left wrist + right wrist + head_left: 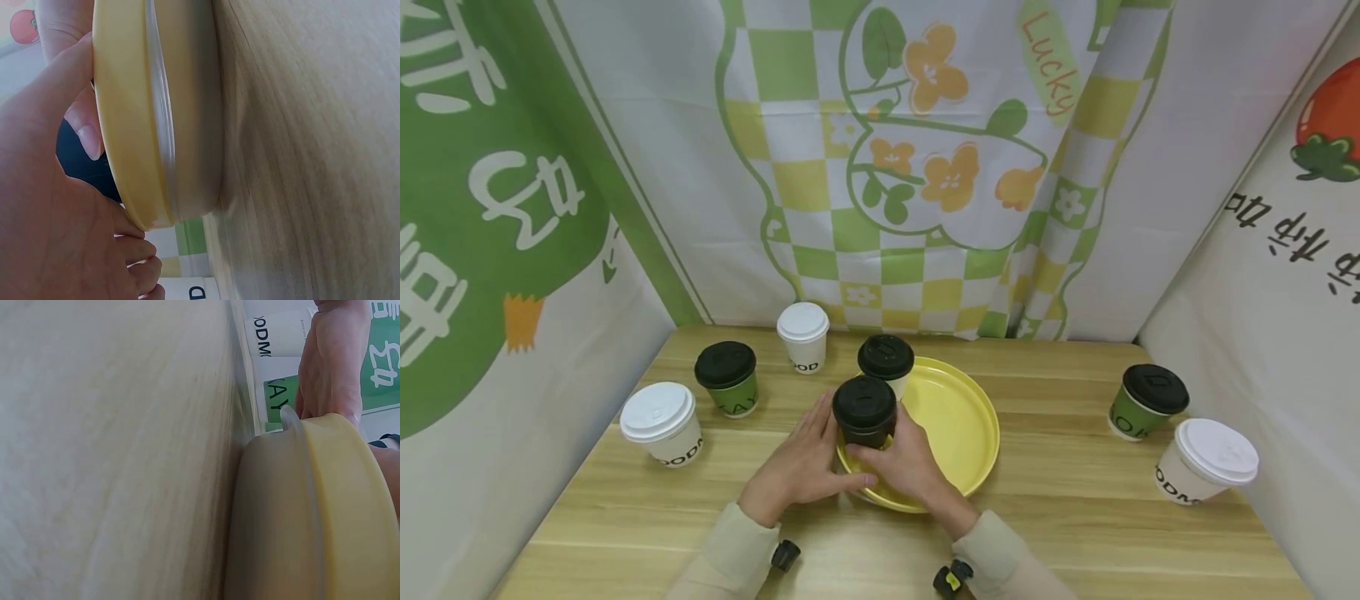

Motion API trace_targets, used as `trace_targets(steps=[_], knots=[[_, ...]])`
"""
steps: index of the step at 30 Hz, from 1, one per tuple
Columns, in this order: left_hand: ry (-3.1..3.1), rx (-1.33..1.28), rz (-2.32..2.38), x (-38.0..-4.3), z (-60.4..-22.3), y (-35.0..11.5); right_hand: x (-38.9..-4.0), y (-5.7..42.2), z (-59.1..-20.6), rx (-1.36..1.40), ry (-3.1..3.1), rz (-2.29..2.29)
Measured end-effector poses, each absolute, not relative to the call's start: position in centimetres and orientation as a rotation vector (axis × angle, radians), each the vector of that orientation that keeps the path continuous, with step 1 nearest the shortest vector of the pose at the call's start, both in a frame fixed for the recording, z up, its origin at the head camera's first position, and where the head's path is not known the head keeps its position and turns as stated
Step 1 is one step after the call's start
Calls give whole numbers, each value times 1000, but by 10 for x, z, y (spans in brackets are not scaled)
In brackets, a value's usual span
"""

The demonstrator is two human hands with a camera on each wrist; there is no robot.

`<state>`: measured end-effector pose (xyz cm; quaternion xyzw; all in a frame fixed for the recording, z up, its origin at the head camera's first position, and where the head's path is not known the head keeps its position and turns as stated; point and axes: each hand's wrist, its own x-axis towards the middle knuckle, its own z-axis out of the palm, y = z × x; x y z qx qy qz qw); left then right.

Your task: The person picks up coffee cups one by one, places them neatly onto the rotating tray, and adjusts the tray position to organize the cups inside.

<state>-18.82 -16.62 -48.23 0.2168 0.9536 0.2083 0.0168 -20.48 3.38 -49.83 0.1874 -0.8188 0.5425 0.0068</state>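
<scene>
In the head view, a black-lidded dark paper coffee cup (865, 412) is at the left part of a round yellow tray (958, 433). My right hand (913, 458) holds this cup, thumb across its front and fingers at its right side. My left hand (801, 462) lies along the cup's left side and the tray's rim, fingers extended and thumb pointing right by the rim. In the left wrist view the left fingertips (140, 250) are beside the rim. Just behind stands a pale cup (886, 358) with a black lid, partly hidden.
To the left are a white-lidded cup (662, 425), a green cup (727, 379) with a black lid and a white cup (803, 337). At the right stand another green cup (1146, 404) and a white cup (1206, 462). Printed curtains enclose the wooden table (1060, 533).
</scene>
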Motion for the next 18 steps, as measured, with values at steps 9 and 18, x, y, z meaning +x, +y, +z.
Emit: trace_targets(steps=[9,18], knots=[[2956,675,630,-188,-481,-165,-205,35,-498,581,-2582,1660],[2943,660,628,-189,-482,-167,-198,47,-490,576,-2683,1611]])
